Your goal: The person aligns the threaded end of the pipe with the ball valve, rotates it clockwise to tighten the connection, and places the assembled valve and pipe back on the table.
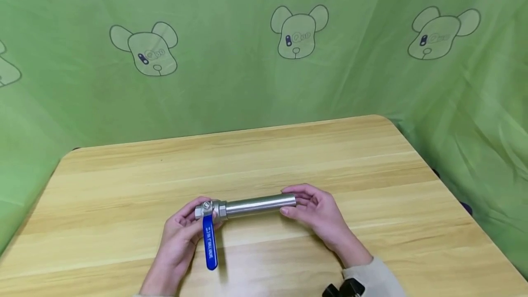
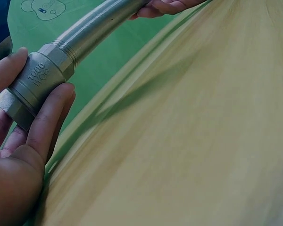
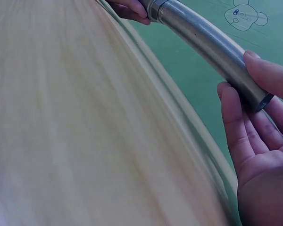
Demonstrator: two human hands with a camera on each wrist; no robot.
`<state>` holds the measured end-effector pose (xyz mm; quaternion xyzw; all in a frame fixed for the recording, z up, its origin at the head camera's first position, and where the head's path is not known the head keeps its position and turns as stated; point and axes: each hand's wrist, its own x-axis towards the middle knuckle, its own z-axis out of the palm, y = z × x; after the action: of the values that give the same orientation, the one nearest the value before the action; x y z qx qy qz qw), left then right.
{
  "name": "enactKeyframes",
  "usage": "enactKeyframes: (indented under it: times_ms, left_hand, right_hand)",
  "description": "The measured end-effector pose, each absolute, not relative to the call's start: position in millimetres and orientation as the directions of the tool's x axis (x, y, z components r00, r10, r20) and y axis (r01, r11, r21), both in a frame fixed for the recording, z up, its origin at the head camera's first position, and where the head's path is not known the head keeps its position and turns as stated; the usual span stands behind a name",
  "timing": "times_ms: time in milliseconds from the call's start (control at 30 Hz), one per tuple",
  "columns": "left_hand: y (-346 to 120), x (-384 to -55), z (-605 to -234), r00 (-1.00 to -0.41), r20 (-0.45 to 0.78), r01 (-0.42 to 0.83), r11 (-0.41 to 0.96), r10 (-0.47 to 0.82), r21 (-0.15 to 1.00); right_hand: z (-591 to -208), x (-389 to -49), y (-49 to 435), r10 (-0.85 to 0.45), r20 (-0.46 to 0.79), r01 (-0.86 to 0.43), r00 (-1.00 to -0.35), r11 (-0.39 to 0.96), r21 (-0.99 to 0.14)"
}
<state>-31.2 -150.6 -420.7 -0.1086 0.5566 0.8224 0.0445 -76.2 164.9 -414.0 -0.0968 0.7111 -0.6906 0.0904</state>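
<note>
A steel ball valve point(image 1: 219, 210) with a blue lever handle point(image 1: 210, 244) is joined to a straight steel pipe point(image 1: 260, 204). My left hand point(image 1: 180, 237) grips the valve body, thumb on one side and fingers round the other; raised lettering, "1000 WOG", shows on the body in the left wrist view. At the pipe's far right end, my right hand point(image 1: 319, 214) holds it between thumb and fingers, and the pipe's open end point(image 3: 264, 101) shows in the right wrist view. The blue lever points toward the near edge. Valve and pipe are held above the table, casting a shadow.
The wooden table point(image 1: 264, 159) has rounded far corners. Behind it and along its sides hangs a green cloth point(image 1: 231, 81) printed with bear-head outlines. A black device point(image 1: 344, 288) sits by the light right sleeve point(image 1: 375, 278).
</note>
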Motion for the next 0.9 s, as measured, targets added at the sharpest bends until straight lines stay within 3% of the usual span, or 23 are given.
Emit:
enactKeyframes:
  times_ms: [333, 600, 900]
  left_hand:
    - [-150.7, -31.0, -419.1, -0.974, -0.223, -0.189, -0.39, -0.043, 0.901]
    - [-150.6, -32.3, -418.3, -0.968, -0.247, -0.205, -0.401, -0.054, 0.893]
    - [-153.3, -31.6, -421.2, -0.982, -0.187, -0.165, -0.401, -0.014, 0.901]
  right_hand:
    - [-415.7, -76.7, 165.3, -0.286, -0.016, 0.009, -0.958, 0.028, -1.0]
    - [-415.6, -77.1, 166.6, -0.345, 0.111, -0.096, -0.932, -0.062, -0.993]
    - [-413.4, -76.7, 165.4, -0.287, 0.039, -0.048, -0.957, 0.025, -0.999]
